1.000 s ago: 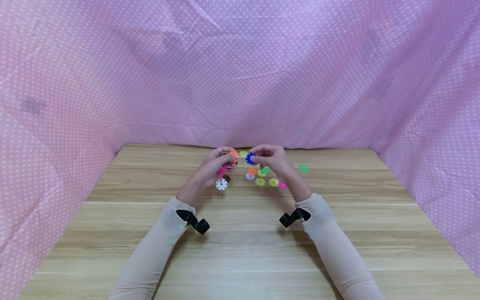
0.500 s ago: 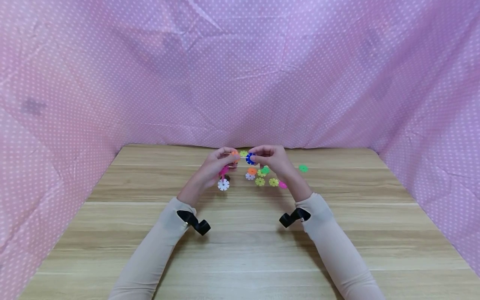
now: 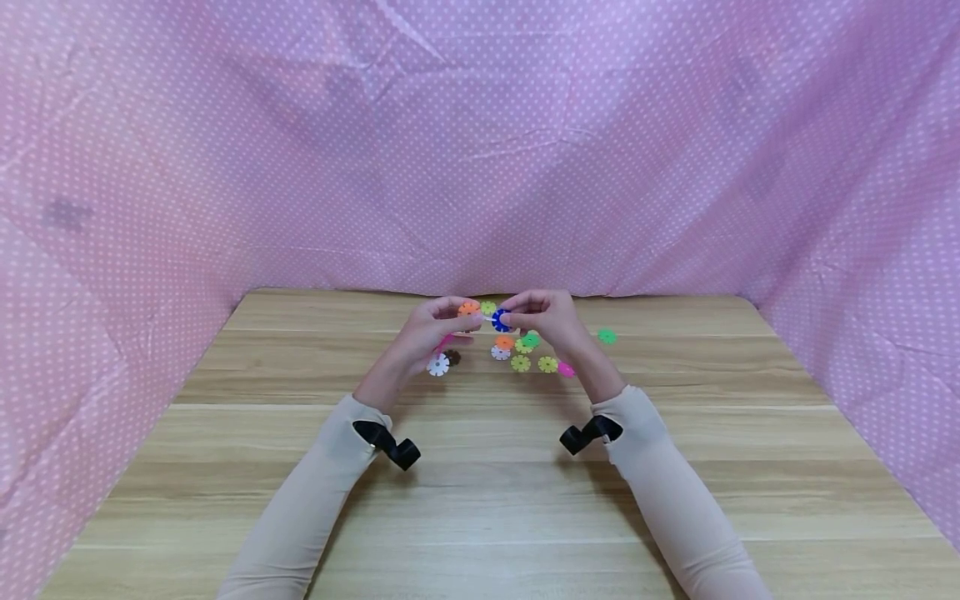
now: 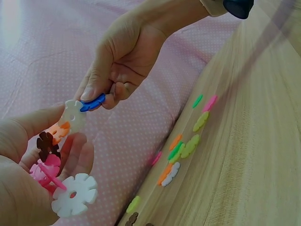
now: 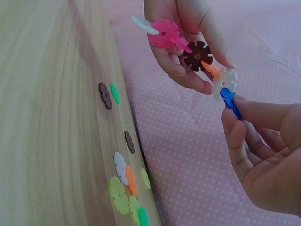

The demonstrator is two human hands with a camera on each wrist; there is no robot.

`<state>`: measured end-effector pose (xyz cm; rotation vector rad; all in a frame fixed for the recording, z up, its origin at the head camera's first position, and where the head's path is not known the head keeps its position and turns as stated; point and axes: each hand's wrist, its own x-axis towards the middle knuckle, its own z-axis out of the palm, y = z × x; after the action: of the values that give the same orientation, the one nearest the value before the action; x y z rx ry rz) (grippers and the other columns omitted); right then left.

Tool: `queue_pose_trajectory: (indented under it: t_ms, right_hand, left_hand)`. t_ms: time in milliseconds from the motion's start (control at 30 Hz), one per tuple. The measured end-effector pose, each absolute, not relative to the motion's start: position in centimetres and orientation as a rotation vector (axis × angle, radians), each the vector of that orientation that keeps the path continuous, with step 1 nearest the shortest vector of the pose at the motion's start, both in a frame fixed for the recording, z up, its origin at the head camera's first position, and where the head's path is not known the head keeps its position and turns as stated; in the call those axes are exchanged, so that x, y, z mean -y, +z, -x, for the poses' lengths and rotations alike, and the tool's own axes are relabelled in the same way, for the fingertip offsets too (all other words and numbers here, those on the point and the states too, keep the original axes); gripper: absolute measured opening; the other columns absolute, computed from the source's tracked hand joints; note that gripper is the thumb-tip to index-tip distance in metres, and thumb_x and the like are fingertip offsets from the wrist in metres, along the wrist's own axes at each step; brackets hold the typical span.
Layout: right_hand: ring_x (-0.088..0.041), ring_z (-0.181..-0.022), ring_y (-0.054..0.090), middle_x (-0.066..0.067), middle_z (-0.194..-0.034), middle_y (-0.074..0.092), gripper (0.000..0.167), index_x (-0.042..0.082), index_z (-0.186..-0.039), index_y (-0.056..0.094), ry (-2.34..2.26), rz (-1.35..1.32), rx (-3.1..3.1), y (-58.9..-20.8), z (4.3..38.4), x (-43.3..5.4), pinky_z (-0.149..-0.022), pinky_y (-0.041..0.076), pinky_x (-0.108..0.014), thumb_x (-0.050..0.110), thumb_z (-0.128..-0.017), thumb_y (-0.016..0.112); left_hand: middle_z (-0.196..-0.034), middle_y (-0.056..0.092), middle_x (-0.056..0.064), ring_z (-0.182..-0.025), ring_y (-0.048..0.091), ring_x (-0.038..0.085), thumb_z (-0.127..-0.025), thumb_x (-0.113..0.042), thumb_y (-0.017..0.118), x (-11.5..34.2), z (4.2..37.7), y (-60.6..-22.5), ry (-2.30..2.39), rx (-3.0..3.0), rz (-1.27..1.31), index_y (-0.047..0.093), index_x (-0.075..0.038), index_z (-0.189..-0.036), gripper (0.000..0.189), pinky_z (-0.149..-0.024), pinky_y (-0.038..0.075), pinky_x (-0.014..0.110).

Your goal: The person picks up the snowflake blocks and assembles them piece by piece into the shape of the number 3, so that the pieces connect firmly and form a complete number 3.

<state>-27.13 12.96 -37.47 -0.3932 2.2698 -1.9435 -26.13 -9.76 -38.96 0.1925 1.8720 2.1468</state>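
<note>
A chain of interlocking snowflake discs hangs between my hands, above the table. My left hand (image 4: 21, 160) holds it near the white disc (image 5: 225, 82) at its right end; an orange disc (image 5: 212, 70), a brown disc (image 5: 197, 56), pink discs (image 5: 162, 34) and a far white disc (image 4: 74, 195) follow along the palm. My right hand (image 5: 270, 150) pinches a blue disc (image 5: 230, 102) between thumb and index finger. The blue disc stands edge-on at the near white disc's rim, overlapping it in both wrist views.
Loose discs lie on the wooden table (image 3: 480, 500) beneath the hands: several yellow-green (image 3: 521, 364), an orange one (image 3: 504, 342), a white one (image 3: 500, 353), a pink one (image 3: 566, 369), brown ones (image 5: 105, 96) and green ones (image 3: 607, 337). A pink dotted cloth (image 3: 480, 167) surrounds the table's far side.
My left hand has shifted slightly right and turned, bringing the chain closer to the blue disc. The chain's far white disc swung right, then back left. My right hand stays nearly still.
</note>
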Motion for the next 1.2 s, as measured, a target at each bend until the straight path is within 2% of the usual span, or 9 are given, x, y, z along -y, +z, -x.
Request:
queue_pose_trajectory:
  t_ms: [67, 167, 333, 533, 633, 800, 1000, 1200]
  right_hand:
    - [-0.011, -0.075, 0.067, 0.004, -0.085, 0.076, 0.024, -0.007, -0.109, 0.072, -1.948, 0.412, -2.271, -37.49, 27.15, -13.00, -0.066, 0.057, -0.024, 0.006, -0.090, 0.077]
    - [-0.011, -0.074, 0.068, 0.004, -0.085, 0.076, 0.023, -0.008, -0.108, 0.072, -1.972, 0.444, -2.270, -37.43, 27.11, -12.99, -0.067, 0.058, -0.026, 0.006, -0.090, 0.077]
    - [-0.011, -0.074, 0.069, 0.004, -0.084, 0.077, 0.020, -0.006, -0.106, 0.073, -2.010, 0.456, -2.252, -37.41, 27.15, -13.01, -0.069, 0.060, -0.028, 0.005, -0.090, 0.077]
    - [-0.014, -0.080, 0.071, 0.004, -0.089, 0.076, 0.026, -0.008, -0.114, 0.071, -2.033, 0.450, -2.214, -37.26, 27.23, -12.95, -0.076, 0.063, -0.031, 0.006, -0.093, 0.074]
    - [-0.014, -0.082, 0.071, 0.004, -0.090, 0.076, 0.027, -0.009, -0.116, 0.069, -2.036, 0.448, -2.206, -37.19, 27.20, -12.95, -0.073, 0.062, -0.028, 0.005, -0.093, 0.073]
    - [-0.011, -0.081, 0.072, 0.001, -0.091, 0.077, 0.026, -0.010, -0.115, 0.069, -2.041, 0.451, -2.189, -37.24, 27.03, -12.97, -0.069, 0.062, -0.025, 0.004, -0.092, 0.073]
    - [-0.012, -0.081, 0.074, 0.002, -0.090, 0.077, 0.025, -0.009, -0.113, 0.070, -2.011, 0.418, -2.186, -37.17, 26.89, -12.96, -0.069, 0.064, -0.029, 0.004, -0.092, 0.074]
    - [-0.012, -0.079, 0.072, 0.000, -0.090, 0.077, 0.022, -0.010, -0.110, 0.071, -1.998, 0.462, -2.239, -37.06, 26.85, -12.92, -0.068, 0.064, -0.028, 0.001, -0.091, 0.074]
  left_hand:
    - [-0.106, 0.065, 0.002, -0.111, 0.066, 0.027, -0.096, -0.006, 0.069, 9.74, 26.13, -38.90, 2.164, -1.867, -0.206, 0.059, 0.004, -0.131, 0.038, -0.110, 0.050, 0.053]
    - [-0.104, 0.065, 0.002, -0.105, 0.068, 0.022, -0.095, -0.006, 0.070, 9.65, 26.08, -38.84, 2.191, -1.848, -0.217, 0.060, 0.004, -0.129, 0.037, -0.109, 0.052, 0.048]
    - [-0.103, 0.065, 0.002, -0.099, 0.068, 0.017, -0.097, -0.005, 0.068, 9.47, 25.94, -38.82, 2.229, -1.825, -0.238, 0.059, 0.005, -0.129, 0.036, -0.101, 0.058, 0.040]
    - [-0.102, 0.064, 0.002, -0.089, 0.067, 0.011, -0.097, -0.003, 0.066, 9.27, 25.97, -38.75, 2.288, -1.824, -0.212, 0.053, 0.010, -0.136, 0.043, -0.091, 0.061, 0.028]
    - [-0.102, 0.064, 0.002, -0.088, 0.068, 0.011, -0.096, -0.003, 0.068, 9.22, 26.07, -38.76, 2.309, -1.829, -0.191, 0.058, 0.007, -0.131, 0.038, -0.093, 0.061, 0.029]
    - [-0.104, 0.063, 0.002, -0.098, 0.066, 0.017, -0.095, -0.006, 0.070, 9.42, 26.11, -38.94, 2.267, -1.898, -0.212, 0.063, 0.001, -0.126, 0.033, -0.099, 0.059, 0.035]
    - [-0.103, 0.064, 0.001, -0.097, 0.066, 0.014, -0.094, -0.010, 0.073, 9.69, 25.92, -38.98, 2.185, -1.982, -0.224, 0.063, 0.003, -0.128, 0.037, -0.095, 0.060, 0.030]
    - [-0.106, 0.064, 0.007, -0.094, 0.067, 0.011, -0.095, -0.007, 0.072, 9.56, 25.96, -38.97, 2.183, -1.960, -0.243, 0.061, 0.006, -0.128, 0.038, -0.091, 0.060, 0.025]
